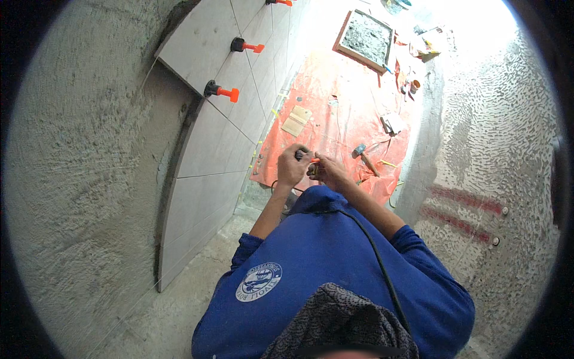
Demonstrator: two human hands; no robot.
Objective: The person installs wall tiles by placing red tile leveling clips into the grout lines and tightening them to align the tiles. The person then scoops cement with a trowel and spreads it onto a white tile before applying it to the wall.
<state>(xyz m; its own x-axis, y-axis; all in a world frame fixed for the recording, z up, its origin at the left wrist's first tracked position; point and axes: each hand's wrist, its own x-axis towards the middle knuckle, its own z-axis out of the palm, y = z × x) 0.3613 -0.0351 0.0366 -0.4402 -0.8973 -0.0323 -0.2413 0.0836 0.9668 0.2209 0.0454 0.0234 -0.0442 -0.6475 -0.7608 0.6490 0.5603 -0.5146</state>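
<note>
Both my hands are close together in front of my body, above the red sheet. My left hand (289,169) has its fingers curled round a black round tile-levelling cap (299,154). Beside it, the fingers of my right hand (332,172) pinch a small orange levelling pin (314,160). A dark piece under the right fingers is too small to make out. On the left wall, large grey tiles (206,143) carry several levellers, among them a lower leveller (222,91) and one above it (246,45), each a black cap with an orange handle.
A red plastic sheet (323,119) covers the floor ahead. On it lie a piece of cardboard (296,121), a hammer (366,160) and a mortar-filled tray (344,45) farther off. The rough right wall (478,143) has two pipe ends low down.
</note>
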